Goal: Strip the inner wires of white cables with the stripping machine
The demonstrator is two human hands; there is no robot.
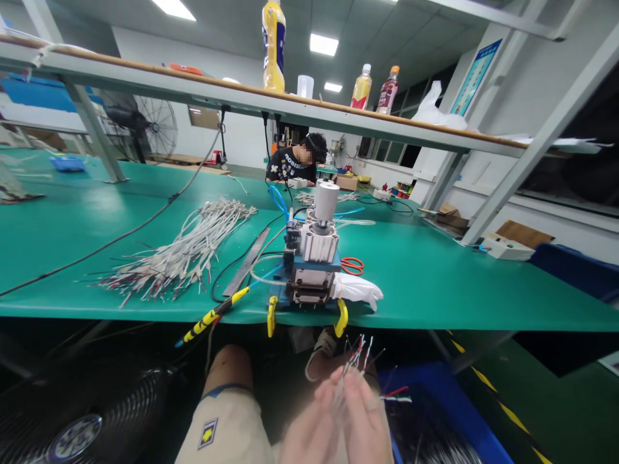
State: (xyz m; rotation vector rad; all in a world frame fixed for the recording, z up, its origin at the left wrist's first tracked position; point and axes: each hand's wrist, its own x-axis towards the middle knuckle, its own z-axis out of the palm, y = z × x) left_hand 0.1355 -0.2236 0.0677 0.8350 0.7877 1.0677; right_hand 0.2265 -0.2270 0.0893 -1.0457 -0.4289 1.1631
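Observation:
Low in front of me, below the table edge, my left hand (312,419) and my right hand (362,412) are close together, closed around a small bunch of cables (358,356). Fanned-out cable ends with thin red, white, green and dark wires stick up above the fingers. Another end, with red and pale green wires (399,397), points out to the right. Both hands are somewhat blurred, and the lower part of the cables is hidden. Just beyond, a pneumatic press (314,258) stands at the front edge of the table.
A pile of white cables (184,251) lies left on the green table (459,270). Near the press are a steel ruler (246,263), orange-handled scissors (353,265) and a white glove (356,289). A blue bin (476,425) stands low right, a fan (77,432) low left. Someone sits opposite.

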